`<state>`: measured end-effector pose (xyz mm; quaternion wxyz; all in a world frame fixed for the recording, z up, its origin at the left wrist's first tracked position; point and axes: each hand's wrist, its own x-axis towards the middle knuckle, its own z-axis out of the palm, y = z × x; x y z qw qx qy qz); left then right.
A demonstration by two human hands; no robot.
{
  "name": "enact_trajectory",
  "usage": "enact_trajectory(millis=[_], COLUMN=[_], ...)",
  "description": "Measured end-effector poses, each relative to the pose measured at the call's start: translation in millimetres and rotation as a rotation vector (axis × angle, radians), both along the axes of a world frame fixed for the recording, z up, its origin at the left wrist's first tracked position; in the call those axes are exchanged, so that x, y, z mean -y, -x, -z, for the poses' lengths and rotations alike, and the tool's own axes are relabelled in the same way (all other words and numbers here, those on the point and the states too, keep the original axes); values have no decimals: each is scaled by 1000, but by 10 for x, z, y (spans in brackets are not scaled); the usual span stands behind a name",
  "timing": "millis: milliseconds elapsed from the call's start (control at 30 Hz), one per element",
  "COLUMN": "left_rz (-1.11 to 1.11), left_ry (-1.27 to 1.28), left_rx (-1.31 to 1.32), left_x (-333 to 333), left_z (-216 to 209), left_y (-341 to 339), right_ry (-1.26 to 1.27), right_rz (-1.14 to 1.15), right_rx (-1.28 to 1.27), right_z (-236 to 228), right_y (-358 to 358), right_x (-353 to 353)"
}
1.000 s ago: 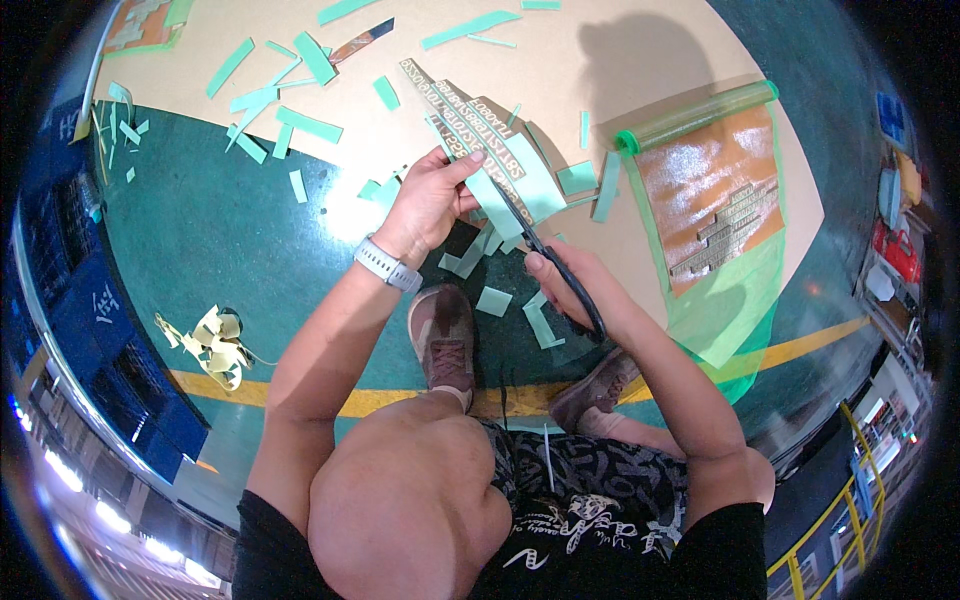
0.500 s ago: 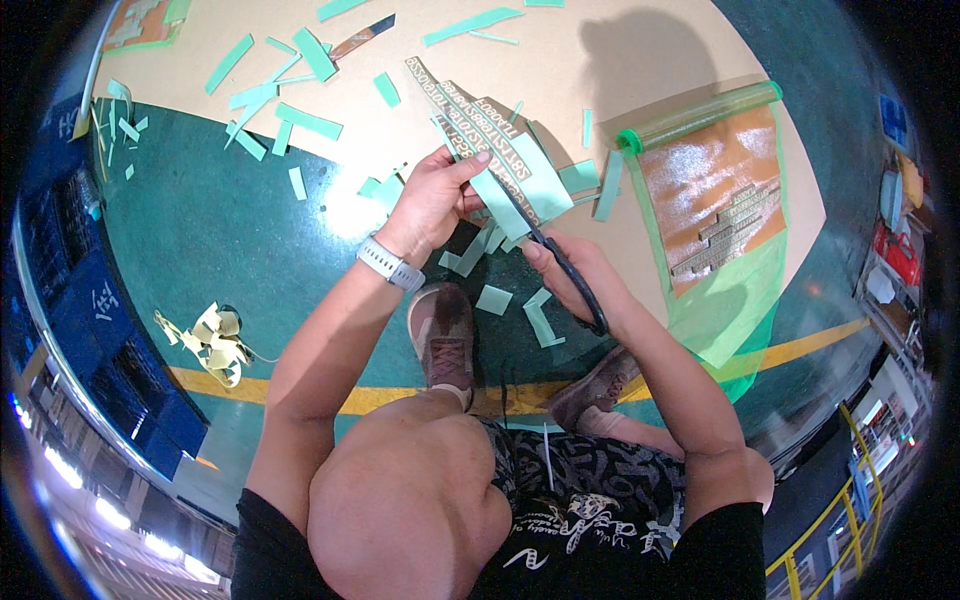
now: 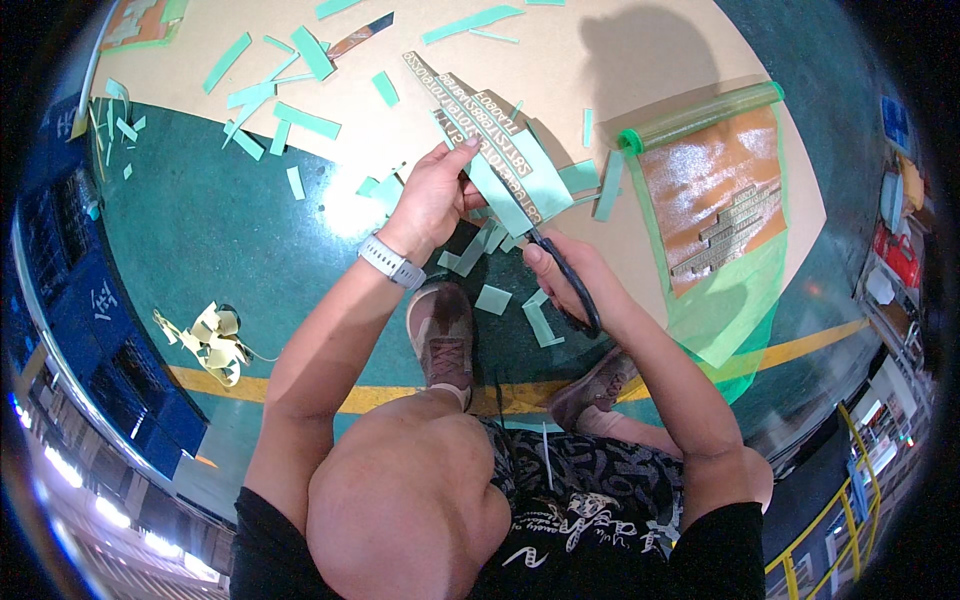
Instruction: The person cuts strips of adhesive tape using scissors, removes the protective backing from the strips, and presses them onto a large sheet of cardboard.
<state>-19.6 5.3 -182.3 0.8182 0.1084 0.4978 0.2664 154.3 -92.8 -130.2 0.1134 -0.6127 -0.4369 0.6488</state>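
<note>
Where the left hand point(image 3: 437, 190) pinches, the sheet point(image 3: 541, 172) is hidden.

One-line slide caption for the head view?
Left hand grips a lettered pale-green sheet; right hand holds black scissors against it.

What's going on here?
A person is working on a light-green sheet with rows of characters on it. The left hand grips the sheet; the right hand holds black-handled scissors, their blades against it. Green strips lie scattered over the tan surface and the dark green floor. To the right, a roll of green film lies at the far edge of an orange sheet.
</note>
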Motion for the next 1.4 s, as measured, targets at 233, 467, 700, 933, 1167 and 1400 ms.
enact_trajectory(millis=[233, 467, 700, 933, 1167, 1400], left_rz=[-1, -13, 2, -6, -85, -23], left_ry=[19, 38, 36, 10, 29, 19], left_rx=[4, -32, -7, -21, -21, -22], left_x=[-10, -5, 10, -14, -57, -58], left_z=[-62, -72, -17, 55, 3, -20], left_y=[2, -23, -5, 13, -36, 2], right_ry=[13, 93, 8, 18, -33, -5], right_rz=[19, 28, 36, 6, -15, -31], right_rx=[-56, -10, 0, 71, 78, 77], right_z=[-19, -36, -9, -16, -7, -44], right_y=[8, 0, 9, 9, 1, 17], right_x=[-27, -111, -88, -106, -86, -130])
